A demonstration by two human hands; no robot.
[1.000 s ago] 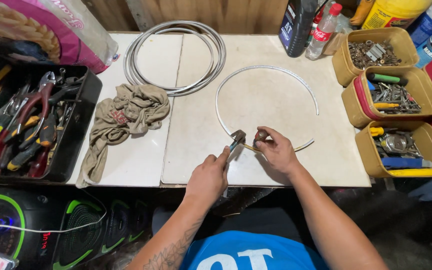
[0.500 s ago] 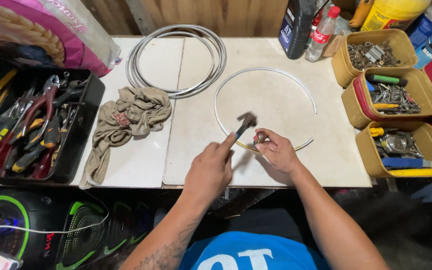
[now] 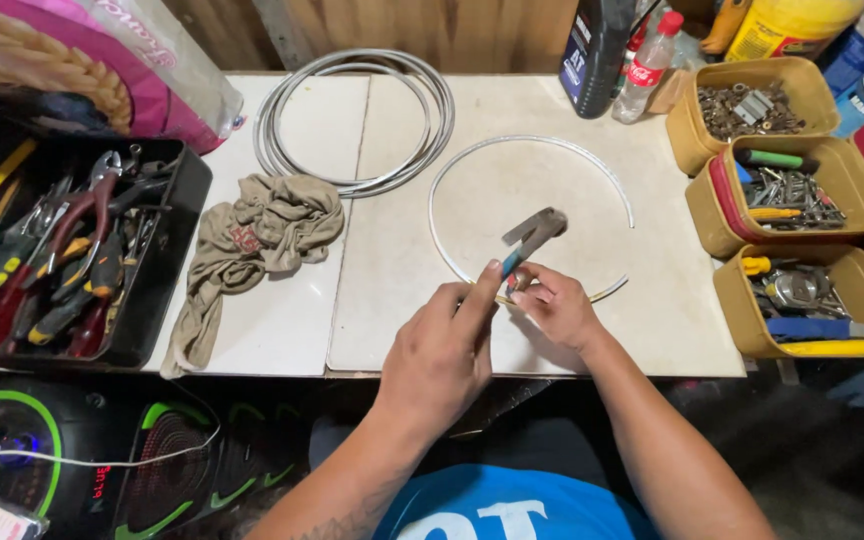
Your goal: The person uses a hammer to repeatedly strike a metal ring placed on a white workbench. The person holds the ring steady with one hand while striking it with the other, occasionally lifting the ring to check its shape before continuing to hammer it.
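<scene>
Pale worktop [image 3: 282,330] set against a wooden wall, seen from above. Left hand [image 3: 442,355] closed around the blue-handled end of a pair of pliers [image 3: 530,235]; the metal head is raised, pointing up and right over the inside of a thin wire hoop [image 3: 452,185] that lies flat on the worktop. Plier jaws stand slightly parted and grip nothing visible. Right hand [image 3: 552,305] just beside the left, fingers pinched narrow on the near end of the hoop at its front edge; the hoop's other loose end lies just right of that hand. Hoop sits centre-right on the worktop, open toward the person. Behind it to the left, a coil of grey cable [image 3: 357,115], several turns, flat on the surface. A crumpled beige rag [image 3: 252,250] lies left of the hoop, well apart from both hands. Far left, a black tray [image 3: 177,250] holding mixed hand tools, red and yellow grips showing. Right edge: yellow tubs [image 3: 697,150] of screws, bolts and small tools, stacked in a row. Dark bottle [image 3: 592,45] and a clear plastic bottle [image 3: 644,75] stand at the back.
</scene>
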